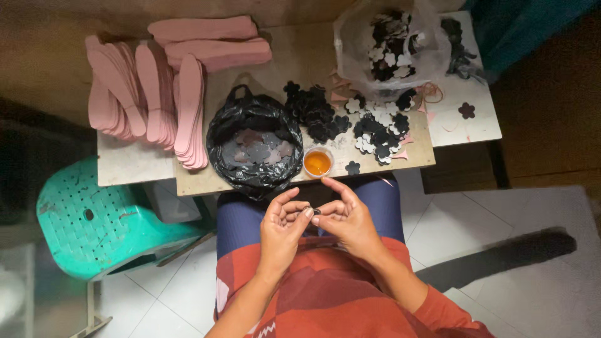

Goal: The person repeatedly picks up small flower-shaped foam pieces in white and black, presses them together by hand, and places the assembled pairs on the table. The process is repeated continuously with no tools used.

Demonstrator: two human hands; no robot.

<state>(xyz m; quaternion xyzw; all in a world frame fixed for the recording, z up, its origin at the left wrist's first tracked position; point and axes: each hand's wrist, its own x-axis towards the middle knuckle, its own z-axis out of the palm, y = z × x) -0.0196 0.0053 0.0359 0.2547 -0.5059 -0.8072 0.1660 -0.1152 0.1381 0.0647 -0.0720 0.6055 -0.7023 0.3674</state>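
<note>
My left hand and my right hand meet over my lap, just below the table's front edge. Between their fingertips they pinch a small dark flower-shaped piece. Directly above them on the table stands a small round cup of orange glue. A black plastic bag holding dark and pinkish cut pieces sits left of the cup. Heaps of black flower-shaped cutouts and black-and-white ones lie behind the cup.
Stacks of pink sole-shaped pieces cover the table's left side. A clear plastic bag of more cutouts stands at the back right. A green plastic stool is on the floor at my left. The wooden board overhangs the table.
</note>
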